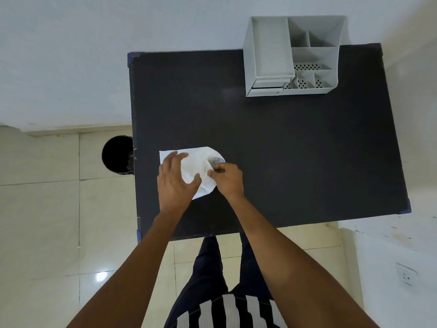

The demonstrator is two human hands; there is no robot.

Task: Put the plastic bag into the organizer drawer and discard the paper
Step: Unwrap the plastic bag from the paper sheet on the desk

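A white sheet of paper point(189, 166) lies on the black table point(283, 150) near its left edge. A thin clear plastic bag point(214, 159) rests on the paper's right side. My left hand point(176, 183) lies flat on the paper with fingers spread. My right hand point(228, 178) pinches the plastic bag between thumb and fingers. A grey desk organizer point(293, 58) stands at the table's far right, its small drawers point(267, 87) at the front left looking shut.
A round black bin point(117, 155) stands on the tiled floor against the table's left edge, level with the paper. A white wall runs behind the table. A wall socket point(406, 276) sits low at the right.
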